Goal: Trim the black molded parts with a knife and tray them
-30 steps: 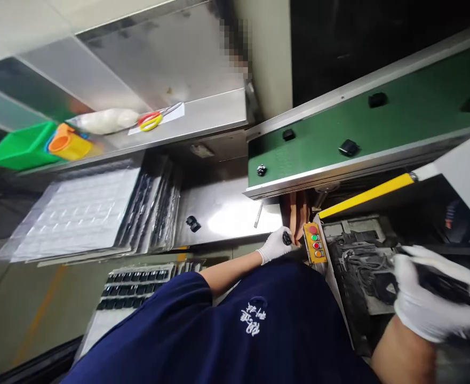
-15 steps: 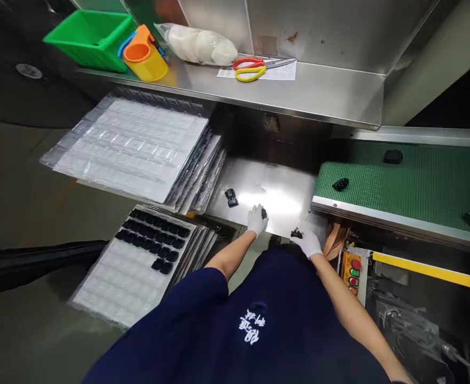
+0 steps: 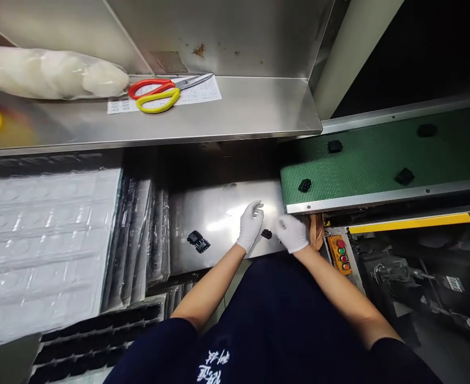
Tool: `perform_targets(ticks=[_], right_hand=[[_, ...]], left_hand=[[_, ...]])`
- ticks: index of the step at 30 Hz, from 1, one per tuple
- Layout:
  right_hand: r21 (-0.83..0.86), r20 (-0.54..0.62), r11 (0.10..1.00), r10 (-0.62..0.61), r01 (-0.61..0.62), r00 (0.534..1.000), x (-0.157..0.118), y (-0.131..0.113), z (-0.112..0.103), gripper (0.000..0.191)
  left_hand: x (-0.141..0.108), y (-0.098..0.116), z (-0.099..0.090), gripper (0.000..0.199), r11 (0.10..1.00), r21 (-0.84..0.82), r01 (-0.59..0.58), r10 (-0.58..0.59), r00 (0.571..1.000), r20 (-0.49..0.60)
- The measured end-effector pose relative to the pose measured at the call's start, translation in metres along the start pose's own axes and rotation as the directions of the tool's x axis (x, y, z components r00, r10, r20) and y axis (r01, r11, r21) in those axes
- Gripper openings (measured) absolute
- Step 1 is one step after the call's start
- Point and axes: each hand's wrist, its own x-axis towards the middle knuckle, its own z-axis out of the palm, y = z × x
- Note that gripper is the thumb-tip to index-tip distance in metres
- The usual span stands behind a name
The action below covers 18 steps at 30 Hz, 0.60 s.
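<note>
My left hand (image 3: 251,225), in a white glove, is over the metal table (image 3: 218,213) with its fingers apart and nothing visible in them. A small black part (image 3: 266,233) lies on the table between my hands. My right hand (image 3: 292,232), also gloved, is just right of that part; its fingers are curled and blurred, and what they hold, if anything, cannot be made out. Joined or touching black pieces (image 3: 198,241) rest on the table to the left.
A green conveyor belt (image 3: 363,154) at the right carries several black parts. Clear trays (image 3: 42,240) are stacked at the left. Red-and-yellow scissors (image 3: 158,96) lie on the shelf (image 3: 251,112) above. A button box (image 3: 339,254) is at the lower right.
The view has moved closer and to the right. My left hand has let go of its black part. A black part formerly at my right hand's fingertips now appears on the table.
</note>
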Motion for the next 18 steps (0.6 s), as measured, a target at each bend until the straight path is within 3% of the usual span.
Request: perform_targets(ticks=[1,2,4,5,7,10,13,15,18], right_hand=[[-0.041,-0.086,0.999,-0.009,0.006,0.996,0.014,-0.008,-0.018,0.032],[-0.149,-0.246,0.989,-0.037,0.000,0.969,0.032,-0.014,-0.037,0.037],[-0.318,-0.427,0.936,0.000,-0.150,0.904,0.074,-0.024,-0.073,0.058],[-0.366,-0.409,0.898,0.082,-0.246,0.909,0.095,-0.028,-0.087,0.067],[-0.437,-0.304,0.843,0.189,-0.313,0.934,0.129,-0.033,-0.102,0.065],[-0.496,-0.206,0.832,0.165,-0.249,0.964,0.147,-0.035,-0.094,0.042],[-0.546,-0.144,0.828,0.061,-0.131,0.988,0.136,-0.030,-0.071,0.036],[-0.574,-0.107,0.816,0.008,-0.069,0.994,0.125,-0.024,-0.056,0.034],[-0.595,-0.084,0.804,-0.045,-0.013,0.995,0.118,-0.017,-0.041,0.031]], left_hand=[[0.001,0.007,0.001,0.040,1.000,-0.030,0.008,-0.008,1.000,0.014],[0.001,0.013,0.002,0.039,0.998,-0.058,0.020,-0.018,0.999,0.031],[-0.004,0.021,0.005,0.038,0.993,-0.100,0.054,-0.046,0.996,0.079],[-0.007,0.024,0.006,0.036,0.991,-0.114,0.075,-0.063,0.992,0.107],[-0.016,0.025,0.006,0.032,0.983,-0.132,0.124,-0.102,0.981,0.163],[-0.029,0.019,0.000,0.027,0.962,-0.171,0.214,-0.177,0.962,0.209],[-0.033,0.012,0.001,0.027,0.917,-0.250,0.312,-0.256,0.939,0.231],[-0.023,0.012,0.014,0.037,0.879,-0.321,0.352,-0.287,0.929,0.233],[0.012,0.016,0.048,0.054,0.834,-0.411,0.368,-0.275,0.923,0.267]])
